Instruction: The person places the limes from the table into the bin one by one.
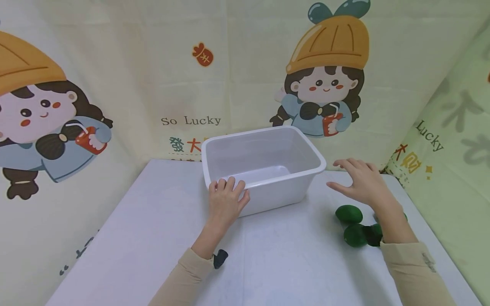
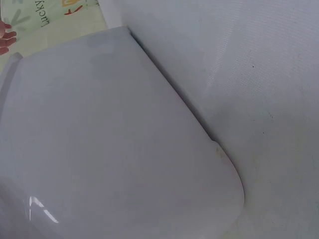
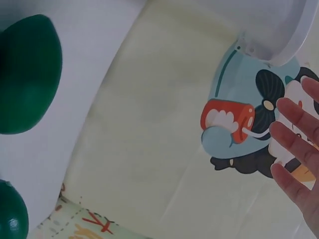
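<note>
A white plastic tub (image 1: 268, 187) stands empty in the middle of the white table (image 1: 160, 229). My left hand (image 1: 227, 188) grips the tub's near-left corner, fingers curled over the rim. The left wrist view shows mostly the tub's outer wall (image 2: 114, 139). My right hand (image 1: 354, 175) hovers flat and open to the right of the tub, holding nothing; its fingers (image 3: 294, 149) show in the right wrist view below the tub's rim (image 3: 294, 40). Three dark green fruits (image 1: 349, 213) lie on the table just under my right forearm, and they appear as green fruits (image 3: 27, 74) in the right wrist view.
A cartoon-printed cloth backdrop (image 1: 191, 85) hangs close behind the table and along the right side (image 1: 451, 170). The table's left edge (image 1: 103, 229) runs diagonally. A small black object (image 1: 220, 257) sits under my left wrist.
</note>
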### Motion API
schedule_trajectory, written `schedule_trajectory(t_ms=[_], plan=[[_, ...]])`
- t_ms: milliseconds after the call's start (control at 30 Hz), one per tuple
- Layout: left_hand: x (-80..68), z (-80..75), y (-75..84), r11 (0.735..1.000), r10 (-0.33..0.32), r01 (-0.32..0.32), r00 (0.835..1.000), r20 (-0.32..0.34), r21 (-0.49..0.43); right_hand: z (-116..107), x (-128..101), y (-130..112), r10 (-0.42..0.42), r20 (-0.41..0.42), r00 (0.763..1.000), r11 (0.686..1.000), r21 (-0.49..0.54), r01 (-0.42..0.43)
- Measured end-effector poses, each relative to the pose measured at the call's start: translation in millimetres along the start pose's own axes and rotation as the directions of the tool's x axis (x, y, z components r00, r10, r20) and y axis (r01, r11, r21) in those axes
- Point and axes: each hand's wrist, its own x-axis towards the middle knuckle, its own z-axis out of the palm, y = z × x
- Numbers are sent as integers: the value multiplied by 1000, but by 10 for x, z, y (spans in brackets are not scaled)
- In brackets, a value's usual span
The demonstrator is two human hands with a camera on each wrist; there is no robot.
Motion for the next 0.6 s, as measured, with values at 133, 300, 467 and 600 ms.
schedule_trajectory(t_ms=[133,300,467,600], plan=[[-2,-8,7,1000,0,0,1000,-2,3,20,-89,46,-9,2,1000,1000,-16,9],[-6,-4,9,1000,-2,2,1000,-8,3,54,-210,99,-11,-7,1000,1000,-9,11],[5,-6,6,1000,-1,1,1000,-1,4,75,-314,162,-6,-10,1000,1000,-10,6],[7,-2,0,1000,-2,2,1000,3,3,98,-388,215,11,11,1000,1000,-17,-11]])
